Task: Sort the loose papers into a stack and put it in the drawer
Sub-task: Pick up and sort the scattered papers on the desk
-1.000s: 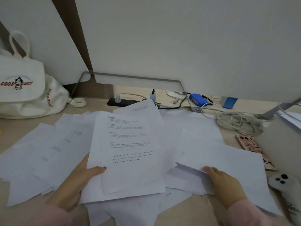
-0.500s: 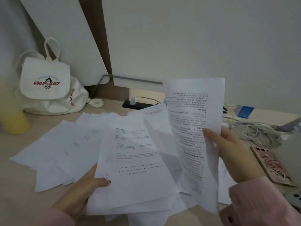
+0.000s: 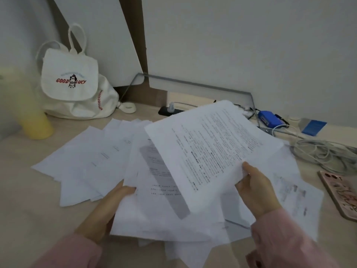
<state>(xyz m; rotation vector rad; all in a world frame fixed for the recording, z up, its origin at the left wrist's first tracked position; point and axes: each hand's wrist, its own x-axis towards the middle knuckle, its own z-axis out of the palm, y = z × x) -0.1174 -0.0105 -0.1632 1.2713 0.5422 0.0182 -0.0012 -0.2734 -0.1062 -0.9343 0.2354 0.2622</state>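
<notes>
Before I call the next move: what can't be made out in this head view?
Drawer: nowhere in the head view.
Text on the lifted sheet: too small, blurred.
Sheet count in the paper pile: overlapped, partly under the lifted sheet.
Left hand fingers: beneath the pile.
Phone: cut by right edge.

Dim, cool, even light is filling the scene. The lifted sheet, pinched by the right hand, is throwing a soft grey shadow onto the papers between the two thumbs, so the light is probably coming from the upper right. Motion blur is smearing the paper edges right of and below the right fingers. Far left of the left hand, a yellow cup is dissolving into haze. The panel edge is leaning and bowing well beyond the fingertips.
</notes>
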